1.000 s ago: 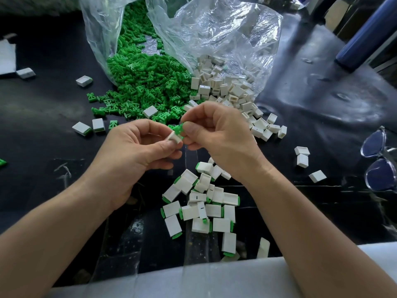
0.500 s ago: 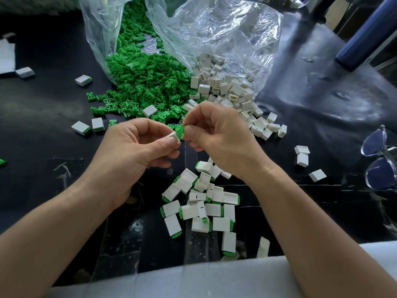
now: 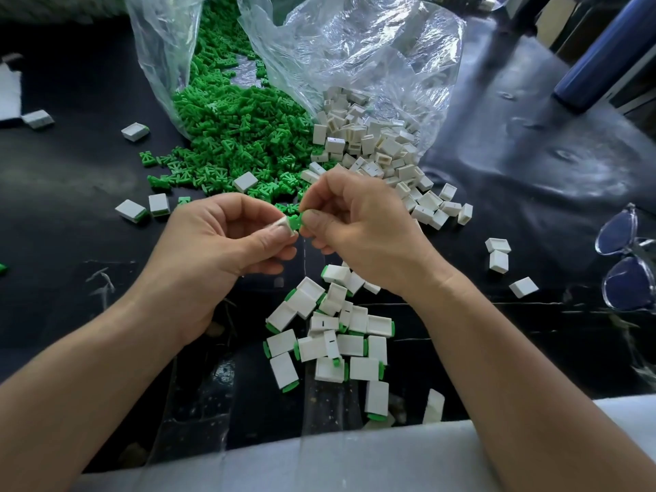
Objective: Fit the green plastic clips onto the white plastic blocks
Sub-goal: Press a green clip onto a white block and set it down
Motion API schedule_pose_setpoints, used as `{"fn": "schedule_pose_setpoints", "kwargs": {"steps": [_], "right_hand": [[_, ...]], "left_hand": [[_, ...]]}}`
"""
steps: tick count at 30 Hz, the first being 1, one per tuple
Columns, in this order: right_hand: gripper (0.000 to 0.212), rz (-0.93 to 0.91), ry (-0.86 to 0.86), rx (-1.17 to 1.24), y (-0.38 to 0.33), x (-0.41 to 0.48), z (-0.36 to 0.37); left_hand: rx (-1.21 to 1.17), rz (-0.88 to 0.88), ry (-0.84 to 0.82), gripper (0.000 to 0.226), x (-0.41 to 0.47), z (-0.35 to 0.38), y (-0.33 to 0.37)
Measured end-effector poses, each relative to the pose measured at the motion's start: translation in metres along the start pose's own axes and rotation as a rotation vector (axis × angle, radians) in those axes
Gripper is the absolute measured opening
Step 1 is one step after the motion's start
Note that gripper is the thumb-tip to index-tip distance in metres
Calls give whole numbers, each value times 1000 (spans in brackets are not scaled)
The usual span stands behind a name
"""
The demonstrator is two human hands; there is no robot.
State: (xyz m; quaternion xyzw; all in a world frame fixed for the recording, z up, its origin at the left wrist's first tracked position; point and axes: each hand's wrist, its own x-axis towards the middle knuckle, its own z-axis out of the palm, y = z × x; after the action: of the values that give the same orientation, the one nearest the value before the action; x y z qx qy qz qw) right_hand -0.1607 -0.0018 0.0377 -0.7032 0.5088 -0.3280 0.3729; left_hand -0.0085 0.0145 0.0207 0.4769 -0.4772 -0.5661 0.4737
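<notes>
Head view, the only feed I had.

- Left hand (image 3: 227, 243) sat at centre frame above the black worktop (image 3: 71, 172). Thumb and curled fingers pinched a small white plastic block (image 3: 280, 226), of which I could see only one end.
- Right hand (image 3: 358, 229) was just beside it, fingertips almost meeting the left. Thumb and forefinger gripped a small green plastic clip (image 3: 295, 221). The clip touched the exposed end of the block. I could not tell how far in it sat.
- Behind the hands lay a heap of loose green clips (image 3: 241, 136) spilling from crumpled clear plastic bags (image 3: 355, 47). To its right, touching it, was a heap of bare white blocks (image 3: 372, 143), some with open slots facing up.
- Nearer to me, below the right wrist, I noted a cluster of white blocks with green ends showing (image 3: 337, 335), lying flat and jumbled against each other.
- Two more green-edged blocks (image 3: 142, 207) lay side by side on the left, well apart from that cluster.
- On the right I logged three stray white blocks (image 3: 498, 253), two of them touching.
- Clear-framed glasses with blue-tinted lenses (image 3: 624, 257) rested at the right edge.
- A dark blue cylinder (image 3: 596, 58) stood tilted at the upper right.
- A pale foam sheet (image 3: 319, 459) ran along the near edge, under both forearms.
</notes>
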Motion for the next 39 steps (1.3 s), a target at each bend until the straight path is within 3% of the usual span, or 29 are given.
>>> {"fn": "schedule_pose_setpoints", "kwargs": {"steps": [13, 17, 27, 35, 39], "right_hand": [[29, -5, 35, -104, -4, -2, 0], [19, -11, -4, -143, -5, -4, 4], [18, 3, -38, -50, -5, -3, 5], [17, -28, -45, -206, -7, -5, 5], [21, -68, -106, -270, -8, -5, 1]], "left_hand": [[-15, 11, -19, 20, 0, 1, 1], [102, 74, 15, 17, -1, 2, -1], [80, 88, 21, 16, 1, 0, 0], [-9, -30, -56, 22, 2, 0, -1], [88, 43, -86, 19, -1, -2, 3]]}}
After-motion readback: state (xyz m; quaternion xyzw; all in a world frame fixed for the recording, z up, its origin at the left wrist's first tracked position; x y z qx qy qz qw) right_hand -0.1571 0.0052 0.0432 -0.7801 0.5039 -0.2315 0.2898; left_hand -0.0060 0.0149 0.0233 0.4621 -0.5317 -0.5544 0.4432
